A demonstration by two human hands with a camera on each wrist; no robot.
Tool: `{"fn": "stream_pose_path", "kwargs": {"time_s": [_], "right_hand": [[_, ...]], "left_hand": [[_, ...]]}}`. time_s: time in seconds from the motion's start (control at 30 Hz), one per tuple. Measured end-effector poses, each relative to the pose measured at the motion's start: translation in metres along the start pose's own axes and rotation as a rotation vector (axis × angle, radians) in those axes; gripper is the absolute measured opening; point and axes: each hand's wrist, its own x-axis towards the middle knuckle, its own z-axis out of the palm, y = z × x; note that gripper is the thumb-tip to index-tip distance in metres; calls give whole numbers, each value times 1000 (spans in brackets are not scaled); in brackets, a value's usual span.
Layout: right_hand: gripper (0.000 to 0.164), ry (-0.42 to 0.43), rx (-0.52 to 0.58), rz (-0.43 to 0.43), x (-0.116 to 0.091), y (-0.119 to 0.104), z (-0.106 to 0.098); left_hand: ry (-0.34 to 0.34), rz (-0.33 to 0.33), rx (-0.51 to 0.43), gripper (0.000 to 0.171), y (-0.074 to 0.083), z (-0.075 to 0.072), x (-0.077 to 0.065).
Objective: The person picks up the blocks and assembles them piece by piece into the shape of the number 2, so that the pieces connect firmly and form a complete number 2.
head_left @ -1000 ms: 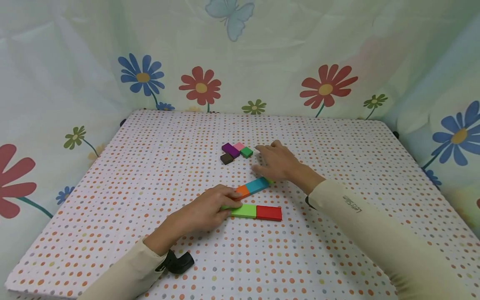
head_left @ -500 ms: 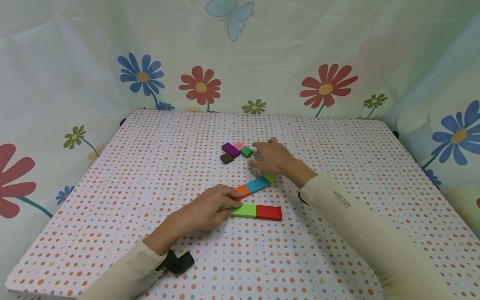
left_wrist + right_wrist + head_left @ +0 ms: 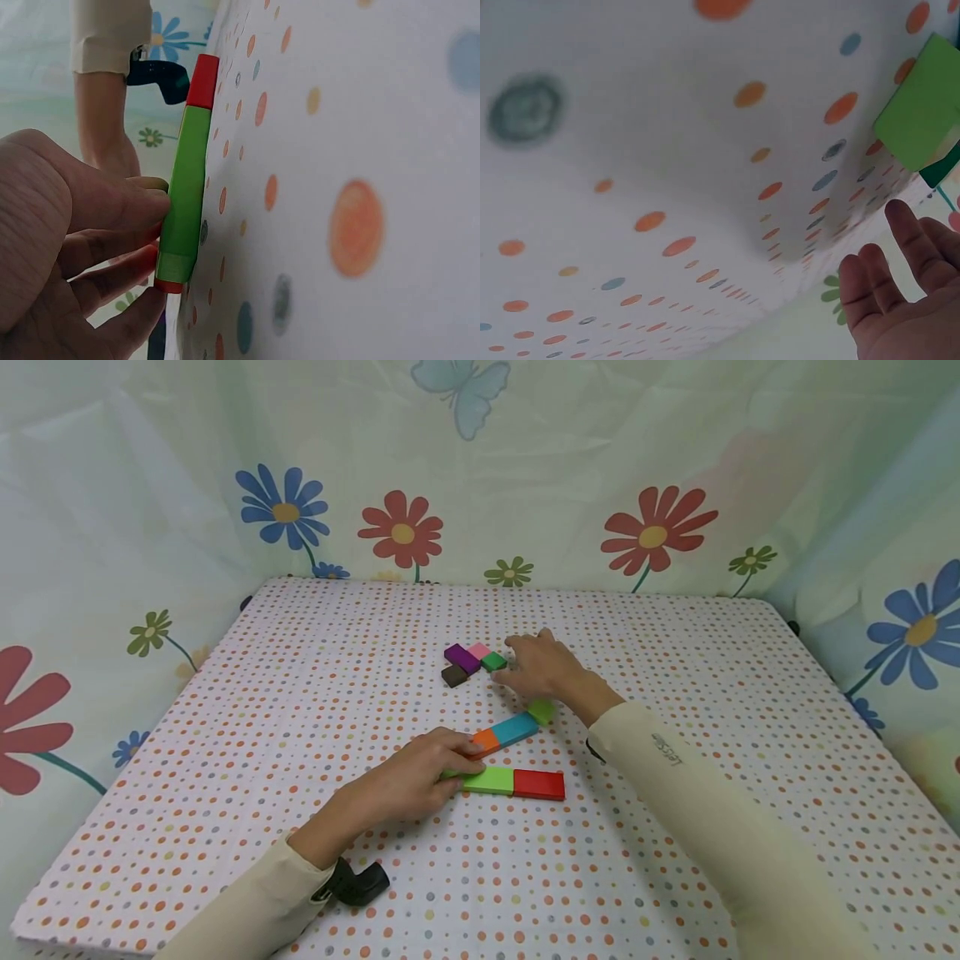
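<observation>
My left hand (image 3: 408, 777) grips the left end of a light green flat block (image 3: 487, 781), its fingertips also reaching an orange block (image 3: 486, 742). A red block (image 3: 538, 784) continues the green one rightward. From the orange piece, a blue block (image 3: 514, 728) and a small light green block (image 3: 542, 711) run up to the right. In the left wrist view, thumb and fingers meet the long green block (image 3: 187, 180). Holding nothing, my right hand (image 3: 542, 666) hovers with fingers spread, thumb close by a dark green block (image 3: 493, 662). Its wrist view shows its fingers below a light green piece (image 3: 922, 105).
Beside the dark green block lie a pink block (image 3: 478, 651), a purple block (image 3: 461, 658) and a dark brown block (image 3: 453, 676). A dotted cloth (image 3: 300, 677) covers the table. Flowered curtains (image 3: 540, 468) stand behind and at both sides.
The right hand has moved left and slightly away, closer to the dark green block, uncovering the small light green block. The left hand and the blocks have stayed in place.
</observation>
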Motion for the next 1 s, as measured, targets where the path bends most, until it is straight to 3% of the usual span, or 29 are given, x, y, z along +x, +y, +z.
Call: {"fn": "stream_pose_path", "kwargs": {"time_s": [0.53, 1.0], "right_hand": [[69, -7, 7, 38, 9, -12, 3], [41, -8, 31, 36, 16, -16, 7]], "left_hand": [[6, 4, 15, 28, 1, 0, 1], [-5, 3, 10, 28, 0, -1, 1]]}}
